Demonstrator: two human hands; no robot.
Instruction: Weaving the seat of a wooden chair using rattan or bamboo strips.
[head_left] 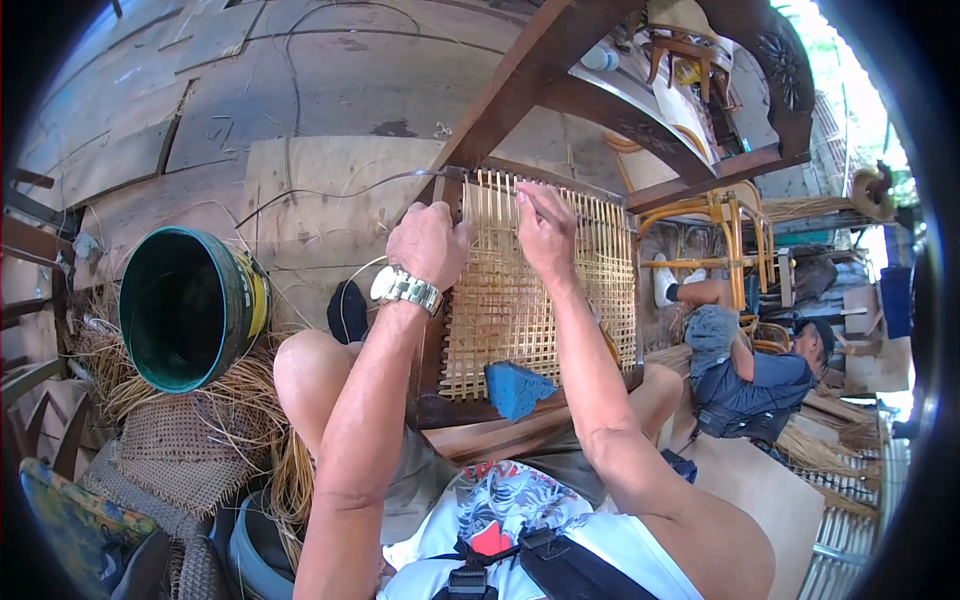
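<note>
A wooden chair lies in front of me, its dark frame (505, 100) rising away to the upper right. Pale cane strips are woven into an open grid across the seat (540, 320). My left hand (430, 243), with a metal watch (405, 288) on its wrist, is closed at the seat's far left corner; its fingertips are hidden. Over the far part of the weave, my right hand (547, 228) has its fingers pinched; what they hold is too small to make out. A blue block (518, 388) rests on the seat's near edge.
A dark green bucket (225, 310) stands at left beside loose cane strands (290, 450). A thin dark strip (340, 190) curves over the wooden floor. Below the bucket lies a woven cane sheet (185, 440). Another person (760, 385) sits at right near a rattan chair frame (738, 245).
</note>
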